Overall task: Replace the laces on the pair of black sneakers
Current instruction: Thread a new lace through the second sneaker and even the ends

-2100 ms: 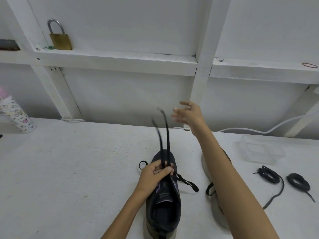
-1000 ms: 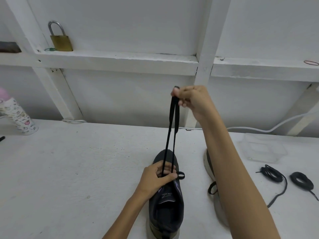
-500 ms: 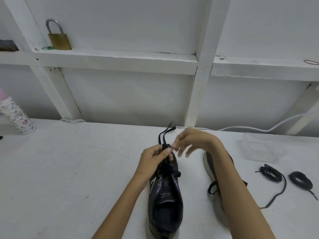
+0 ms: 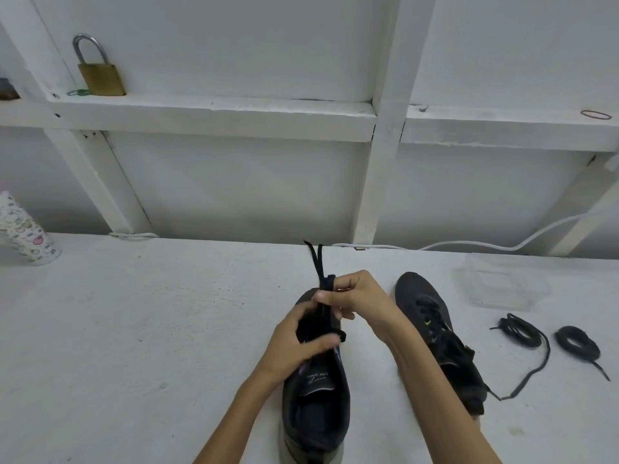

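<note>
Your right hand (image 4: 356, 298) pinches the flat black shoelace (image 4: 318, 262) between thumb and fingers, just above the toe of the black mesh sneaker (image 4: 315, 410). Both lace ends poke up past the grip. Your left hand (image 4: 298, 343) curls its fingers round that sneaker's throat, thumb across the tongue. The sneaker stands on the white painted surface (image 4: 134, 329), with its laced black mate (image 4: 435, 333) just beside it.

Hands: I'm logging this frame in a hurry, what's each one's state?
Left hand: closed, fingers gripping the middle sneaker at its laced upper.
Right hand: closed, pinching the black lace above it.
</note>
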A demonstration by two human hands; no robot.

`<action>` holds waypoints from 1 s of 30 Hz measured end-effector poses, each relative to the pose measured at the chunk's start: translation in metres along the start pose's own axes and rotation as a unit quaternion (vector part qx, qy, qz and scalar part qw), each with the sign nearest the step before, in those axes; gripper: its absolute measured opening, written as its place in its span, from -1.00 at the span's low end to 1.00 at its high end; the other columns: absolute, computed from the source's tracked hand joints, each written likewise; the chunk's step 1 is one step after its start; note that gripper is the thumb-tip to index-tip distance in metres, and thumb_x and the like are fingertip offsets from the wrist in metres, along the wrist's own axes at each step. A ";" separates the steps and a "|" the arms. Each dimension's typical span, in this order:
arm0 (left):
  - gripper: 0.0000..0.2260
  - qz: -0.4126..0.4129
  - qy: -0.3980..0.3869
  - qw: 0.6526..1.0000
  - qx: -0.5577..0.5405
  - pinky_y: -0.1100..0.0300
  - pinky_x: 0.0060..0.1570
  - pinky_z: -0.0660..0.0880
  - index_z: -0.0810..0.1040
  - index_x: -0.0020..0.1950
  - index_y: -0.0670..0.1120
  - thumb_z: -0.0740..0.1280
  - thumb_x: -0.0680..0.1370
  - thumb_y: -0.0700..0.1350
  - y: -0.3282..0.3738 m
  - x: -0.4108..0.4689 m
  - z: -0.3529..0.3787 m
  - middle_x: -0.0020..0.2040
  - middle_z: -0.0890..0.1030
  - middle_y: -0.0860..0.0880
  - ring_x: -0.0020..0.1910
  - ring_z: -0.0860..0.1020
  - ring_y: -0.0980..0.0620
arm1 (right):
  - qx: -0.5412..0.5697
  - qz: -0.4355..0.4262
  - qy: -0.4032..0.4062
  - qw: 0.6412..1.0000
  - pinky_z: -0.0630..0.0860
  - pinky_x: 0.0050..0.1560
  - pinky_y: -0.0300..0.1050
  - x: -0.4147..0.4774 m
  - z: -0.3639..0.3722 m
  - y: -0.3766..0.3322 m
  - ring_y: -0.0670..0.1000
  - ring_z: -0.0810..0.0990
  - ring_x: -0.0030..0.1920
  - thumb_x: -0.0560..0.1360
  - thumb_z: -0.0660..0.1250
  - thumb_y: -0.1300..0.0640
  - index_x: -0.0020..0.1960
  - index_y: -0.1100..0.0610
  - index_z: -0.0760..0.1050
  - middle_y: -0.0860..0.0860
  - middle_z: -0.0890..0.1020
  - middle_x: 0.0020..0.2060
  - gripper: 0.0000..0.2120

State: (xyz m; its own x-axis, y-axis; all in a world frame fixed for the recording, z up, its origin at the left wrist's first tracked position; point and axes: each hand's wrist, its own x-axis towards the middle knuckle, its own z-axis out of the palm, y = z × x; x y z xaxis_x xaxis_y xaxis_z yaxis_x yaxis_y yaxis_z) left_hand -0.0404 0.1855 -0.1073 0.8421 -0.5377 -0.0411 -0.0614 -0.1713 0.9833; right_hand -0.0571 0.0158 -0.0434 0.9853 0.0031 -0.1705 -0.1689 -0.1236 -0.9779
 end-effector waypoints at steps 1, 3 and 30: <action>-0.44 -0.004 -0.005 1.000 0.026 0.26 0.19 0.47 0.50 0.27 0.12 0.52 0.32 0.21 -0.006 -0.002 0.002 0.17 0.62 0.12 0.20 0.55 0.18 | -0.007 -0.001 0.001 1.000 0.28 -0.42 -0.25 0.000 0.002 -0.002 0.00 0.39 -0.45 0.44 0.49 0.19 -0.14 0.37 0.63 0.35 0.50 -0.35 -0.79; -0.39 -0.015 -0.002 0.999 0.037 0.27 0.20 0.46 0.48 0.28 0.19 0.54 0.27 0.23 -0.010 -0.001 0.002 0.20 0.59 0.15 0.21 0.53 0.21 | -0.006 -0.012 0.004 1.000 0.30 -0.43 -0.29 0.000 0.005 -0.012 -0.01 0.39 -0.47 0.44 0.48 0.22 -0.16 0.37 0.63 0.38 0.54 -0.33 -0.82; -0.57 0.011 -0.030 0.999 -0.005 0.25 0.28 0.43 0.54 0.29 0.14 0.42 0.43 0.15 0.020 -0.008 0.000 0.26 0.58 0.18 0.29 0.49 0.20 | 0.040 -0.039 0.049 0.997 0.52 -0.29 -0.20 0.008 -0.003 -0.071 0.01 0.52 -0.33 0.43 0.50 0.24 -0.05 0.36 0.62 0.15 0.56 -0.25 -0.81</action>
State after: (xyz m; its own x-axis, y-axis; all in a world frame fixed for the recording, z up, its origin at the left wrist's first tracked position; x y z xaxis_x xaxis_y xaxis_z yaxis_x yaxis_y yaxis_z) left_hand -0.0485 0.1863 -0.0869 0.8071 -0.5897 -0.0290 -0.0743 -0.1503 0.9858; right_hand -0.0376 0.0216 0.0246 0.9926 -0.0879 -0.0838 -0.0882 -0.0472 -0.9950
